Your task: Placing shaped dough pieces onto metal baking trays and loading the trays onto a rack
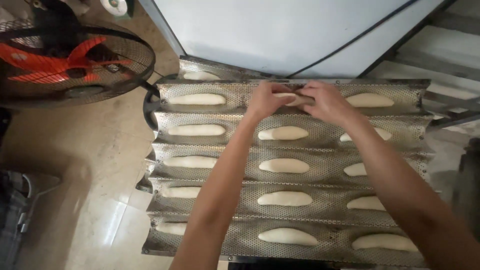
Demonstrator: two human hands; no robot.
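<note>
Pale oblong dough piece [295, 98] gripped at both ends by left hand [267, 100] and right hand [327, 101], held lengthwise above perforated corrugated metal tray's [320, 145] top channel

A bakery: perforated baguette tray [240, 150] of dough loaves [283, 166], floor fan [65, 55] beside.

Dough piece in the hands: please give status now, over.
Left hand and right hand both grip dough piece, over perforated tray, top groove. Nothing in the way.
</note>
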